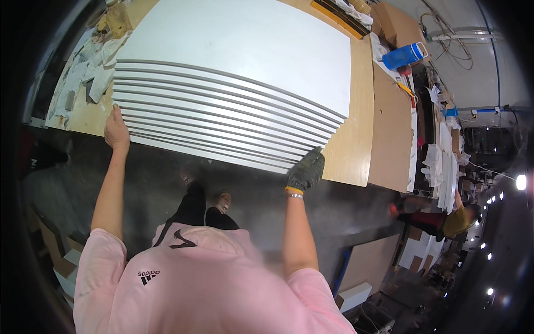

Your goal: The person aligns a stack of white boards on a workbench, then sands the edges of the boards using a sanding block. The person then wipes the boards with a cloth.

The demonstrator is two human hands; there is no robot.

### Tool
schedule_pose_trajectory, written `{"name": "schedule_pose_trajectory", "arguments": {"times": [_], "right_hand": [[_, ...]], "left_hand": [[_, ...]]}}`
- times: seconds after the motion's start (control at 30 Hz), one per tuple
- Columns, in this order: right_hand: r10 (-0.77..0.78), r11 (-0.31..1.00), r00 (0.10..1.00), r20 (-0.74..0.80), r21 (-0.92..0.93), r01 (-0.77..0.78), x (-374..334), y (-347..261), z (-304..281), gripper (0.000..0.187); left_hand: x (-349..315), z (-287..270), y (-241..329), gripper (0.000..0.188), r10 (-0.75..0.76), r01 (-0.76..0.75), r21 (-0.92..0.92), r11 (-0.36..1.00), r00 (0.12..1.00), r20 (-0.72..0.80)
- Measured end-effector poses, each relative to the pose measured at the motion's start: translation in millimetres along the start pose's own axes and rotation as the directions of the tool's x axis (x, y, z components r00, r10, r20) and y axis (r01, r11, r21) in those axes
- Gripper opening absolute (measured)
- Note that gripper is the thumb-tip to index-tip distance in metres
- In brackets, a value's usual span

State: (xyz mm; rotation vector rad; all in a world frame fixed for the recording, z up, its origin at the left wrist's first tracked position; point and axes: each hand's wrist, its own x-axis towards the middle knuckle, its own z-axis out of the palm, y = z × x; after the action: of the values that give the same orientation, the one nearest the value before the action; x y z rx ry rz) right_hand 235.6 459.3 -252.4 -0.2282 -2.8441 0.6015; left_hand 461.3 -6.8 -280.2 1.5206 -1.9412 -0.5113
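Note:
Several flat white panels (233, 44) lie in a stack, fanned out so that their grey-shadowed front edges form steps toward me. My bare left hand (116, 129) is closed on the left end of the lower panels, near the front. At the opposite end, my right hand (306, 168), in a dark glove with a yellow cuff, grips the front right corner. The fingertips of both hands are partly hidden. Under the stack is a light wooden tabletop (347, 161), and the nearest panels reach its front edge.
Crumpled papers and scraps (92, 75) litter the table's left end. To the right are a brown board (392, 131), a blue bottle (404, 55) and a yellow-handled tool (406, 89). A cardboard box (396, 25) stands at the back. Another person (453, 221) works farther right.

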Motion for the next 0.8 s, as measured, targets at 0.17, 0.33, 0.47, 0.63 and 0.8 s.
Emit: {"name": "schedule_pose_trajectory", "arguments": {"times": [0.17,0.33,0.47,0.63,0.8], "right_hand": [[0.034,0.986,0.987,-0.155,0.168,-0.008,-7,-6,2,0.046],[0.167,0.968,0.982,-0.094,0.203,-0.145,-4,-10,1,0.041],[0.103,0.975,0.987,-0.127,0.212,-0.074,-6,-6,4,0.062],[0.034,0.998,0.986,-0.165,0.053,-0.026,3,-17,0,0.047],[-0.093,0.988,0.973,-0.209,0.101,0.116,13,14,4,0.048]], "left_hand": [[-1,12,-32,0.057,0.114,-0.116,-0.059,0.992,0.993,-0.035],[-1,11,-35,0.057,0.134,-0.133,0.038,0.99,0.991,-0.02],[-6,5,-20,0.062,0.107,-0.105,0.051,0.993,0.993,-0.039],[-8,2,-5,0.064,0.049,-0.047,0.121,0.992,0.999,-0.014],[4,12,-6,0.06,0.141,-0.142,0.023,0.99,0.988,0.06]]}}
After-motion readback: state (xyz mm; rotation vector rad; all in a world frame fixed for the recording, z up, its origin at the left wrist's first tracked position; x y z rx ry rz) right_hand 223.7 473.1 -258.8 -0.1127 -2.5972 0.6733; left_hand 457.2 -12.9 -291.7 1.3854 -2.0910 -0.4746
